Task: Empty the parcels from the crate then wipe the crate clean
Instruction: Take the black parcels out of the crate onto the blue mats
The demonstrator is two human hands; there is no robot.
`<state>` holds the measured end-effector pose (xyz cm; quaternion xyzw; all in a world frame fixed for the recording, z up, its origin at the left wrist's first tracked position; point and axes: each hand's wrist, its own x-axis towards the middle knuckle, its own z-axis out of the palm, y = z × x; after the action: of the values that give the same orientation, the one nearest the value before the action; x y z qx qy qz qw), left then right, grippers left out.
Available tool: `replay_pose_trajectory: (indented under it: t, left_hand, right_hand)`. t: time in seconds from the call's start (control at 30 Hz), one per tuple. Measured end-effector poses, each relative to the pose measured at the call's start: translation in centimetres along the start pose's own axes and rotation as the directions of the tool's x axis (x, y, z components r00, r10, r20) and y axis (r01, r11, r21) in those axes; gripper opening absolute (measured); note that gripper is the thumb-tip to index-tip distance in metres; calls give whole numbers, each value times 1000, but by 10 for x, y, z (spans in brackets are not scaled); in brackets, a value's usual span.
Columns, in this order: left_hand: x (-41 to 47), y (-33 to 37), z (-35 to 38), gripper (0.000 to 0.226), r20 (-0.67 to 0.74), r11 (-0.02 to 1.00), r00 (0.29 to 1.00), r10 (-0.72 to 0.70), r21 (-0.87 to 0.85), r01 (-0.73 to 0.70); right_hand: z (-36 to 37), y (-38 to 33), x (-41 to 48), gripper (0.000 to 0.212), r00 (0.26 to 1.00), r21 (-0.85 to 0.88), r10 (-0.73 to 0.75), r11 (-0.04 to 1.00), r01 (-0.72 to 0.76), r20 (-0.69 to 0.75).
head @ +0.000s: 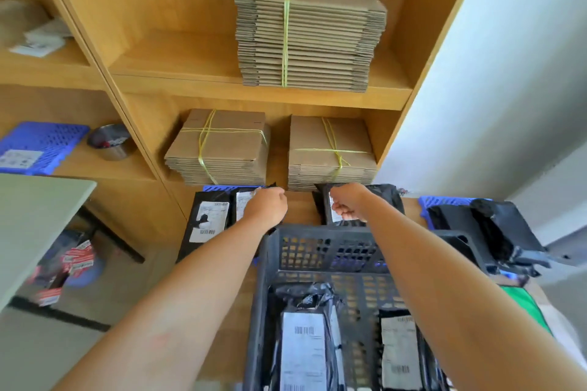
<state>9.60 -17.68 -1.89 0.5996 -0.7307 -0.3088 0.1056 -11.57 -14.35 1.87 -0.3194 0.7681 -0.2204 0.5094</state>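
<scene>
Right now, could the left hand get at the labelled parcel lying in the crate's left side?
Probably not at once: the left hand grips another parcel beyond the crate. The crate is open on top and nothing covers the labelled parcel, so a freed hand likely could.

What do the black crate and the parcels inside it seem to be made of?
Crate: likely rigid moulded plastic, matte black, given its regular grid of holes. Parcels: probably thin plastic film, wrinkled and slightly glossy; their white labels look like printed paper.

Crate (317, 229) near end cut off below; parcel labels (303, 349) unreadable
</scene>
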Motion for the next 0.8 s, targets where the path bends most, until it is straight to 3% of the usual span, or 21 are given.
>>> replay_pose_trajectory:
  t: [0.17,0.33,0.53,0.7,0.8]
  left_hand:
    - [-60,39,38,43,-48,1000,999,7,9,-6]
    - [-111,43,75,42,20,1000,1000,17,20,-17]
    - [-143,11,118,43,123,987,980,-156,58,149]
    - [-160,-22,157,43,312,951,899,-307,57,304]
    - [-165,-43,184,46,352,915,851,-390,43,402]
  right_hand:
    - [-36,46,-41,27,993,-15,-71,997,73,99]
    - [-52,97,-57,21,985,14,-35,999,33,170]
    - [-35,157,-66,21,984,-40,54,998,-48,171]
    - [-4,197,-55,23,976,-92,163,984,-151,143]
    - [18,219,-43,23,950,-82,257,966,-246,179]
